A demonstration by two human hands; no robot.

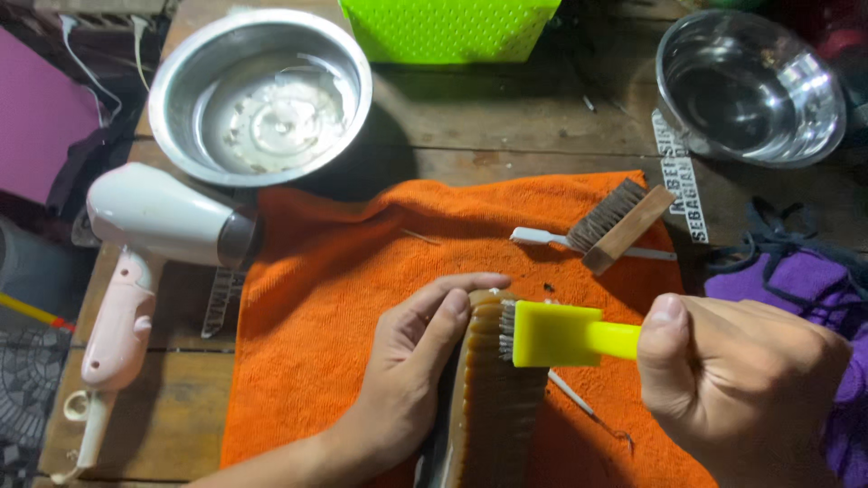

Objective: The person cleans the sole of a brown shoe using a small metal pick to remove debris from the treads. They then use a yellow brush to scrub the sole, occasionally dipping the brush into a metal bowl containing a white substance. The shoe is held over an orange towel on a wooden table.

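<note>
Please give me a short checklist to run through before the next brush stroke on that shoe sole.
1. Left hand steadies the shoe, sole up: ok.
2. Right hand grips the yellow brush by its handle: ok.
3. Bristles meet the sole near its tip: ok.
4. Orange cloth lies under the shoe: ok.
5. Water in the near steel bowl: cannot tell; the far bowl looks filled.
6. Wooden brush lies apart from the stroke: ok.

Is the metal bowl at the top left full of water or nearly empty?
Nearly empty. The steel bowl shows its bare bottom, with only a thin wet film and small specks there. How deep that film is, I cannot tell.
</note>
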